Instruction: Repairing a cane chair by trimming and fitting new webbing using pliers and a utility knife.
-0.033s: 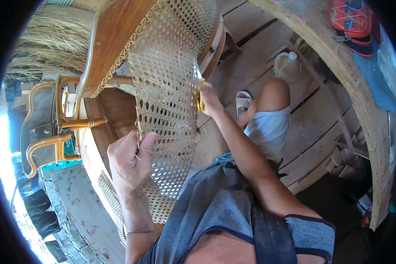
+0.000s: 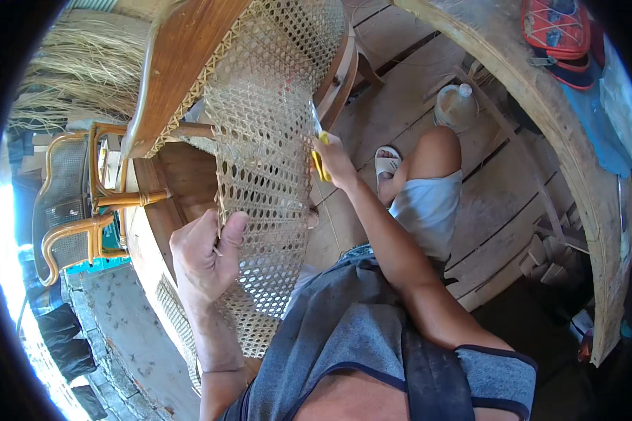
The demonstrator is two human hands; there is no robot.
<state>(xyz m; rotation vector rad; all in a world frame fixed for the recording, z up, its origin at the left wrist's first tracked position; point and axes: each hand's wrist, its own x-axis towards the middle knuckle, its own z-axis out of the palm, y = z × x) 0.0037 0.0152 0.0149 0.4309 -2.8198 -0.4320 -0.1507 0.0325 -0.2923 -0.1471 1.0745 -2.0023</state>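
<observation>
left hand (image 2: 207, 263) pinches the cane webbing (image 2: 267, 161); right hand (image 2: 333, 160) grips a yellow cutter (image 2: 319, 156), trimming looks partway, loose edge remaining.

A bundle of dry straw (image 2: 77, 67) lies at upper left. Below it stand rattan chairs (image 2: 84, 203) with curved arms, near a grey stone floor (image 2: 130, 337). A clear plastic bottle (image 2: 456, 104) stands on the wooden plank floor (image 2: 407, 77), near a white sandal (image 2: 386, 163). A red sandal (image 2: 556, 28) lies at upper right, beside a long curved wooden beam (image 2: 541, 105).
</observation>
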